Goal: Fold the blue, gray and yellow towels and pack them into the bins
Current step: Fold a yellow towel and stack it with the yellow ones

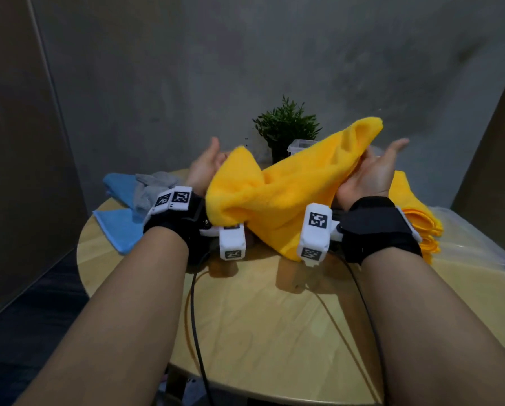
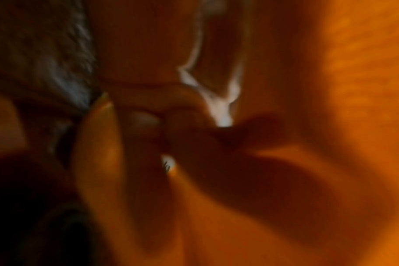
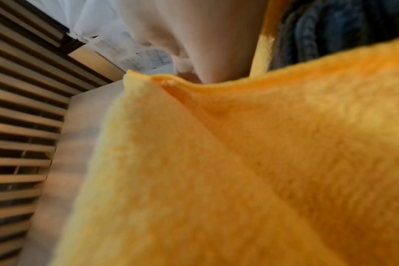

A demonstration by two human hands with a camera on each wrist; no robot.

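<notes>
A yellow towel (image 1: 280, 194) hangs twisted in the air over the round wooden table (image 1: 274, 317), stretched between my two hands. My left hand (image 1: 205, 167) grips its left end, thumb up and fingers hidden behind the cloth. In the blurred, orange-tinted left wrist view, curled fingers (image 2: 148, 115) close on the fabric. My right hand (image 1: 371, 174) holds the raised right end; the right wrist view shows the yellow towel (image 3: 239, 162) filling the frame, with a finger (image 3: 205, 45) at its top edge. A blue towel (image 1: 119, 227) and a gray towel (image 1: 151, 189) lie crumpled at the table's left.
A stack of folded yellow towels (image 1: 418, 221) lies at the right, by a clear plastic bin (image 1: 485, 250) at the table's right edge. A small potted plant (image 1: 286, 127) and another clear container (image 1: 299, 145) stand at the back. Black cables (image 1: 195, 317) trail from my wrists.
</notes>
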